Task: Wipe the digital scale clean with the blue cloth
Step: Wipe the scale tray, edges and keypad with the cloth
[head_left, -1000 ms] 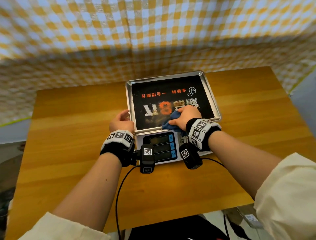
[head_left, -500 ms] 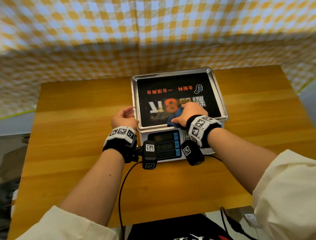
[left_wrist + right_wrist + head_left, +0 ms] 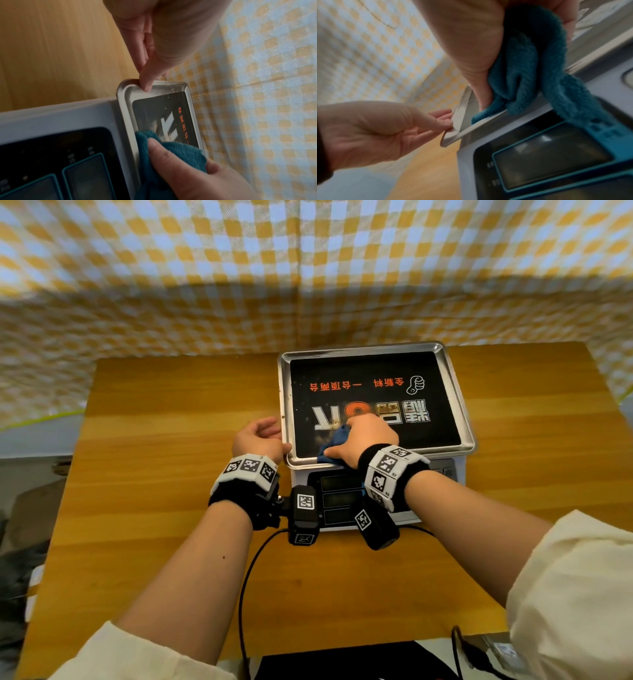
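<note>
A digital scale (image 3: 363, 350) stands on the wooden table, its steel pan carrying a black printed sticker. My right hand (image 3: 370, 436) grips a bunched blue cloth (image 3: 339, 436) and presses it on the pan's near-left part, by the front rim. The cloth (image 3: 530, 75) hangs out under the palm over the rim. My left hand (image 3: 257, 440) holds the pan's near-left corner, thumb (image 3: 145, 83) on the rim and fingers (image 3: 441, 117) along its outer edge. The left wrist view shows the cloth (image 3: 180, 152) beside smears on the sticker.
The scale's display panel (image 3: 339, 494) faces me, partly covered by the wrist cameras. A black cable (image 3: 246, 577) runs off the table's near edge. Bare wooden tabletop (image 3: 154, 474) lies left of the scale. A yellow checked curtain (image 3: 308, 285) hangs behind.
My right hand has slid the cloth leftward along the pan's near part, toward the left corner. The left hand has kept its hold on that corner.
</note>
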